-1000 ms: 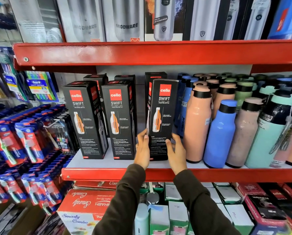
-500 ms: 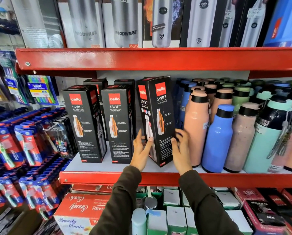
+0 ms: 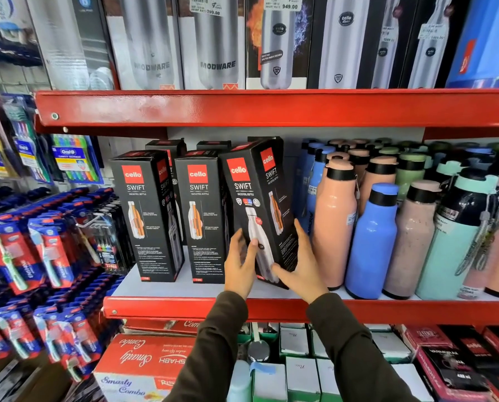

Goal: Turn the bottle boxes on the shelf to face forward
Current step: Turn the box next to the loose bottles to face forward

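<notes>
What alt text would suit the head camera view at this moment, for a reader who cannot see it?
Both hands, left hand and right hand, grip the lower part of a black bottle box, tilted and turned corner-forward on a red-edged shelf. Two matching boxes stand upright on its left; pink, blue and green bottles crowd its right.

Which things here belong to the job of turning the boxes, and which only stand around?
Belong to the job:
- tilted Cello box, held between left hand and right hand
- two upright Cello boxes
- shelf

Only stand around:
- loose bottles
- toothbrush packs
- Modware boxes
</notes>
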`<state>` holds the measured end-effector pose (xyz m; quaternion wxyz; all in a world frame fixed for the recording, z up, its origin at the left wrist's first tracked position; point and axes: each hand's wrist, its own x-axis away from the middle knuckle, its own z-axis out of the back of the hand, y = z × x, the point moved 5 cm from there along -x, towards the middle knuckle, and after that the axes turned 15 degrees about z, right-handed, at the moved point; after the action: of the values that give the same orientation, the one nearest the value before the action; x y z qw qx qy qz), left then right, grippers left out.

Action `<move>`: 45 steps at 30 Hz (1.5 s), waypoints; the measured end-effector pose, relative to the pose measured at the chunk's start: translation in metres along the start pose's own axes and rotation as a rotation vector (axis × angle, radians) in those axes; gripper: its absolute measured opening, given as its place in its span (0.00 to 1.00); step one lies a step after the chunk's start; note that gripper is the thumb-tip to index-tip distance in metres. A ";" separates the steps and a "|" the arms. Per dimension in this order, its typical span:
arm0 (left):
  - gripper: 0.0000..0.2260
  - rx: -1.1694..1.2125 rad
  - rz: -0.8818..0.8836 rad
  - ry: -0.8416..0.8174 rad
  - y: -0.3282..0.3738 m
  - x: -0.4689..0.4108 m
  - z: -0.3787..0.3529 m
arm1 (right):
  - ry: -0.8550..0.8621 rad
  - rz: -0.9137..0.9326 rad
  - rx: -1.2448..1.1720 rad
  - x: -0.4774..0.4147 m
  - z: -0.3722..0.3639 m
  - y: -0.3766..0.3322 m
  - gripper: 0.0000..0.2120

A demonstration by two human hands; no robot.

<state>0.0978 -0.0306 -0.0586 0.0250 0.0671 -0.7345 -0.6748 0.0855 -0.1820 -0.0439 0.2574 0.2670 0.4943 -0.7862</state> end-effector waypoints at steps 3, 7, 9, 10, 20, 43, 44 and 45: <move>0.22 -0.046 -0.046 0.025 0.000 0.000 0.003 | -0.007 -0.001 0.015 0.001 0.000 0.002 0.48; 0.22 -0.146 -0.146 0.000 0.005 0.000 0.004 | -0.018 -0.020 -0.003 0.001 -0.001 0.006 0.43; 0.23 -0.196 -0.171 0.009 0.005 0.000 0.004 | -0.020 -0.043 -0.009 0.002 -0.001 0.007 0.39; 0.22 -0.214 -0.175 0.018 0.004 -0.001 0.004 | -0.024 -0.049 -0.007 0.003 -0.002 0.008 0.37; 0.21 -0.236 -0.129 0.094 -0.003 -0.006 0.001 | -0.012 -0.108 0.076 0.000 -0.009 0.015 0.32; 0.21 -0.196 -0.077 0.149 -0.001 -0.003 0.004 | 0.002 -0.144 0.155 -0.005 -0.016 0.019 0.29; 0.21 -0.194 -0.078 0.148 -0.001 -0.003 0.004 | 0.031 -0.147 0.151 -0.003 -0.016 0.019 0.28; 0.21 -0.192 -0.079 0.148 -0.001 -0.002 0.005 | 0.070 -0.153 0.146 -0.001 -0.015 0.021 0.27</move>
<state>0.0994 -0.0259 -0.0598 0.0586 0.1430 -0.6596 -0.7356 0.1027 -0.1761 -0.0616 0.1590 0.2737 0.4632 -0.8278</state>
